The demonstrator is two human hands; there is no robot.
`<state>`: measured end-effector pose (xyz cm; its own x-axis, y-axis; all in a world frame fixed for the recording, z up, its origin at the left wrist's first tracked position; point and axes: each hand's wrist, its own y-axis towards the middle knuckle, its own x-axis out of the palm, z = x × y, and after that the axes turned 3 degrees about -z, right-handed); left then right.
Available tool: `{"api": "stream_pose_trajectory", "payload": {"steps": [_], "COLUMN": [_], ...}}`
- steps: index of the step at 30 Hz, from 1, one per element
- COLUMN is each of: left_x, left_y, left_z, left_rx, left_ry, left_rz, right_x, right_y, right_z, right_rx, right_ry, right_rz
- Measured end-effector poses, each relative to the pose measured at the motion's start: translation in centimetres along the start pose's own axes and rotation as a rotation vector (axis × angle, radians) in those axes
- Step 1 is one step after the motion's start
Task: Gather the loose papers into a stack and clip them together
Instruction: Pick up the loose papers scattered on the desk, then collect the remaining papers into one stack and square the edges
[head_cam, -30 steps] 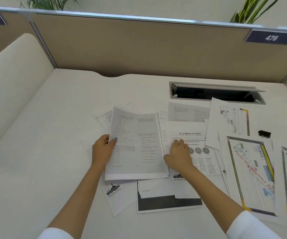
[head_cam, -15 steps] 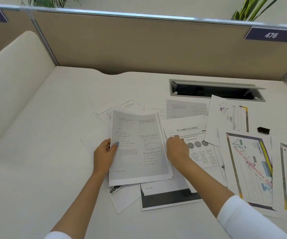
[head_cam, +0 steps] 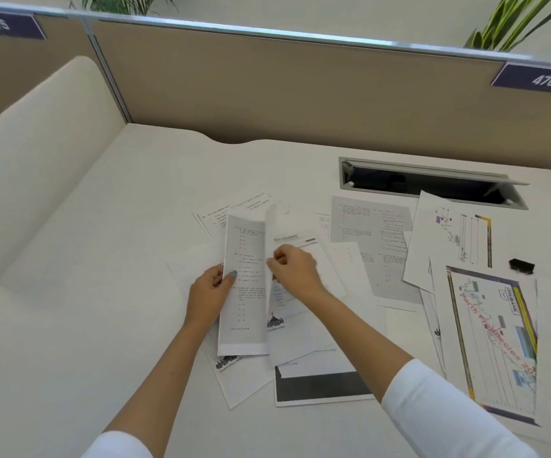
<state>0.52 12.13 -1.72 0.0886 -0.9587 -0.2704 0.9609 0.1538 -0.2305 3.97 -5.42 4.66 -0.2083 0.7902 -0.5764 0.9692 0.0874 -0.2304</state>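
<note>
White table [head_cam: 108, 292] in a cubicle, papers strewn centre to right. Left hand [head_cam: 209, 294] grips the started stack [head_cam: 244, 292] at its left edge, thumb on top, long axis running away from the person. Right hand [head_cam: 295, 271], fingers curled, pinches a sheet [head_cam: 300, 332] just beside it. Remaining loose sheets [head_cam: 485, 328] and black clip [head_cam: 521, 266] lie well to the right, so right hand is nearer.
</note>
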Motion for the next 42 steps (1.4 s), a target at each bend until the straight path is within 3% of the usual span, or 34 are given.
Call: {"api": "stream_pose_trajectory", "payload": {"steps": [12, 18, 21, 23, 28, 31, 37, 42], "left_x": [0.2, -0.6, -1.4, -1.7, -1.1, 0.3, 1.9, 1.8], "left_y": [-0.4, 0.2, 0.5, 0.4, 0.7, 0.7, 0.9, 0.4], "left_z": [0.4, 0.1, 0.5, 1.7, 4.1, 5.3, 7.0, 10.8], "left_rx": [0.040, -0.021, -0.013, -0.017, -0.037, -0.105, -0.131, 0.071], "left_ry": [0.027, -0.094, -0.216, -0.307, -0.594, -0.729, -0.522, -0.414], "left_rz": [0.011, -0.053, -0.103, -0.103, -0.095, -0.217, -0.194, -0.284], "right_x": [3.5, -0.2, -3.1, -5.0, -8.3, -7.6, -6.8, -8.7], "right_y": [0.6, 1.2, 2.0, 2.3, 1.7, 1.1, -0.4, -2.1], "right_z": [-0.1, 1.9, 3.5, 4.2, 4.6, 4.7, 4.3, 2.0], "right_rx": [0.137, 0.077, 0.112, 0.149, 0.161, 0.151, 0.145, -0.078], "right_ry": [0.264, 0.189, 0.036, 0.068, 0.602, 0.725, 0.663, 0.634], "right_rz": [-0.197, 0.051, 0.249, 0.280, -0.118, -0.190, -0.031, 0.076]}}
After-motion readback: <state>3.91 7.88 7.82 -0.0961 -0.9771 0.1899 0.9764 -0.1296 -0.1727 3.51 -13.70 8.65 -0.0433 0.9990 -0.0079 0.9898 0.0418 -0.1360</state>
